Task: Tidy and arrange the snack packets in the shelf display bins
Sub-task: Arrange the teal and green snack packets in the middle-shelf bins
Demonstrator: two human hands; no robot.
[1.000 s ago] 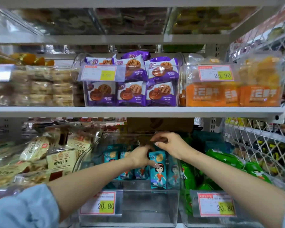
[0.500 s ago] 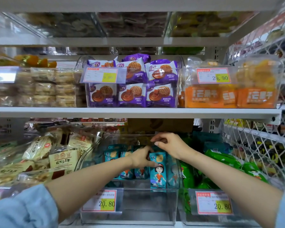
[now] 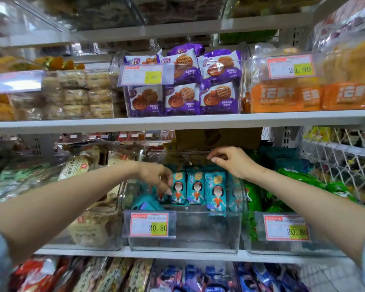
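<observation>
Three teal snack packets (image 3: 196,187) with a cartoon girl stand upright in a row inside the clear middle bin (image 3: 183,239) on the lower shelf. Another teal packet (image 3: 144,204) lies flat at the bin's left. My left hand (image 3: 156,175) reaches into the bin, its fingertips pinching the leftmost standing packet (image 3: 178,186). My right hand (image 3: 230,161) holds the raised clear lid (image 3: 177,157) of the bin by its front edge, fingers curled over it.
Green packets (image 3: 299,186) fill the bin to the right, beige packets (image 3: 76,167) the bin to the left. Purple biscuit packets (image 3: 183,85) and orange packets (image 3: 282,95) sit on the shelf above. A wire mesh panel (image 3: 341,165) closes the right side. More packets lie on the shelf below.
The view has dropped and moved closer. My left hand shifted left to the leftmost packet. The teal packets now stand in a tidier row. My right hand stays on the lid.
</observation>
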